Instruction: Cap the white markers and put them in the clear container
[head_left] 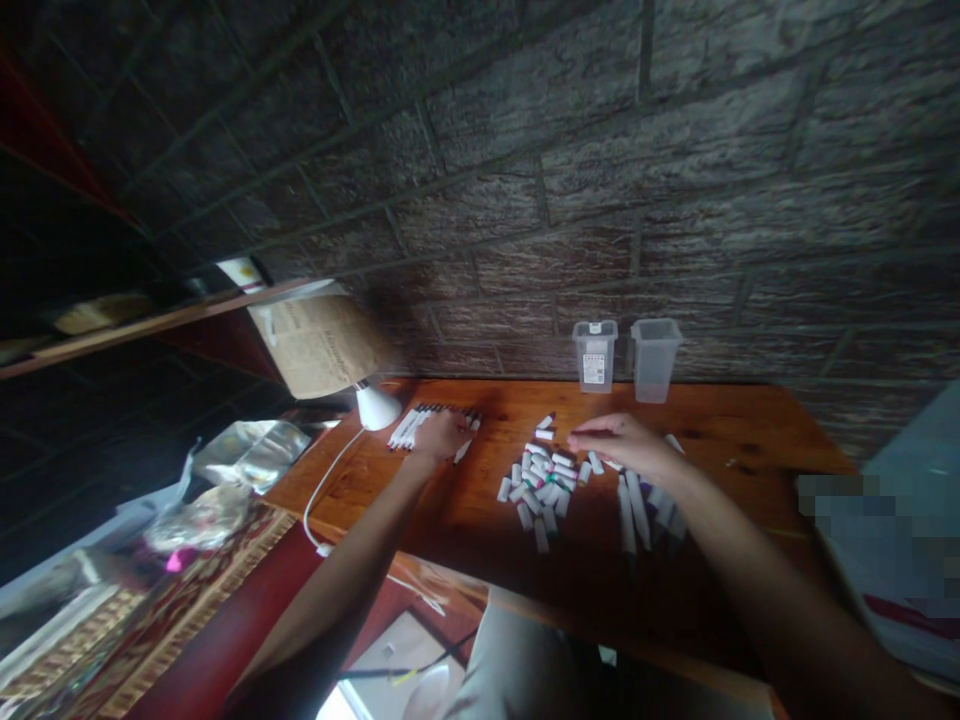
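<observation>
My left hand (pixel 441 436) is at the row of white markers (pixel 406 428) with dark ends, left on the wooden table. Its fingers are curled down; what they grip is hidden. A slanted marker (pixel 463 452) lies by its fingertips. Over the right of the table, my right hand (pixel 621 446) reaches leftward with fingers stretched and slightly apart, nothing visible in them. Below and left of it lies a loose pile of short white marker caps (pixel 551 492), some with coloured ends. Longer white marker bodies (pixel 636 510) lie under my right wrist, partly in shadow.
Two clear plastic containers (pixel 595 358) stand at the back by the brick wall. A lamp (pixel 379 408) with a paper shade stands at the left, its white cord (pixel 309 510) hanging over the table edge. A shelf (pixel 150 328) juts out above left. Plastic bags (pixel 251 452) lie beyond the left edge.
</observation>
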